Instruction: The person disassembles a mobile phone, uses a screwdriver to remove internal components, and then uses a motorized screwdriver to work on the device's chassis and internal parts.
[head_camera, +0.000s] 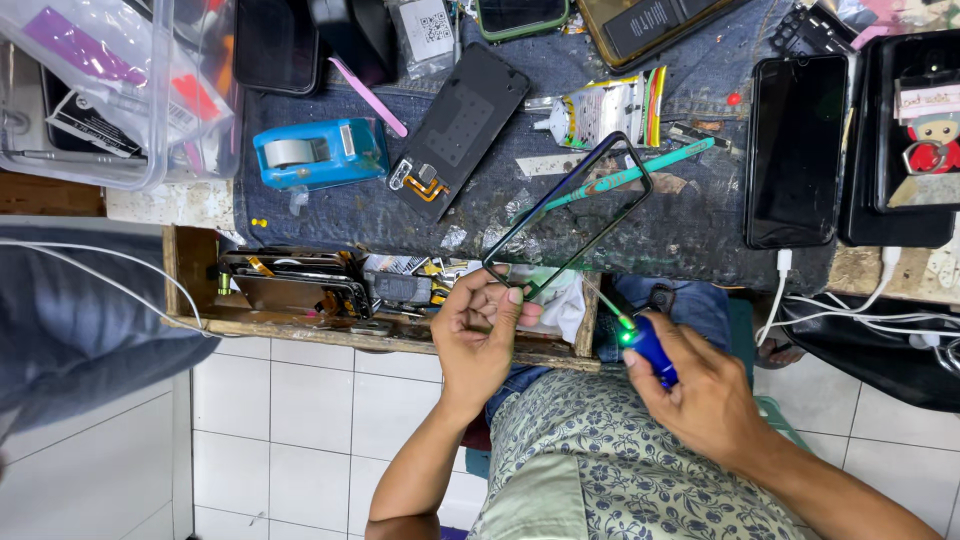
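1. Left hand (478, 335) pinches the lower corner of a thin dark phone frame (568, 213); thumb and fingers are closed on its rim. The frame is held tilted over the front edge of the workbench (690, 225), its far end over the bench's dark worn mat.
2. Right hand (700, 385) is wrapped around a blue-handled tool (655, 350) with a fine metal tip and a green glow at its neck. The tip points up and left toward the frame's lower corner; contact cannot be confirmed.
3. Handling judgement: the frame is an open rectangle with a narrow border and nothing inside it, so it is probably very light and easily twisted or bent. Best held at a corner, or along a long side with fingers on both faces, without squeezing across the open span.
4. Appearance: glossy black, rounded corners, a slight blue-green sheen along one long edge. Mat and a teal-handled tool (640, 172) show through the opening.
5. Surroundings: a black phone back panel (465, 118) with an orange flex cable lies face down beyond the frame; a blue tape dispenser (318, 152) sits to its left; a dark phone (797, 150) lies on charge at right. An open drawer (300, 285) below the bench edge holds stacked phone parts.
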